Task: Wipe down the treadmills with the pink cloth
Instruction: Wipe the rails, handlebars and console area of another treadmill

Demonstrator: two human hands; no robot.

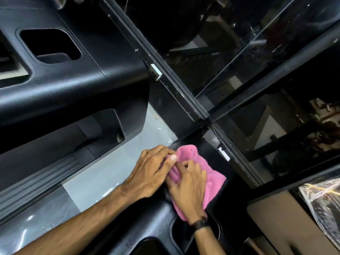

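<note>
1. Nearest to you is the black treadmill console (139,230) at the bottom of the view, its moulded top with a round cup well beside your right wrist. You are bent close over it, which I take to be why both forearms reach in from the lower edge.
2. A second treadmill console (60,89) fills the upper left, well apart from your hands, with a strip of pale floor (110,173) between the two machines. It looks untouched by the cloth right now, so it is likely still to do.
3. The dark glass wall (257,80) with its black frame runs just beyond the console's far edge.
4. The pink cloth (213,179) lies spread on the near console's top corner, bunched under your fingers, probably to give a thicker pad for wiping.
5. Your right hand (189,188) lies on top of the cloth, fingers curled into its folds and gripping it; a dark band sits on that wrist.
6. Your left hand (150,172) pinches the cloth's near edge between thumb and fingertips, seemingly to gather or refold it.
</note>
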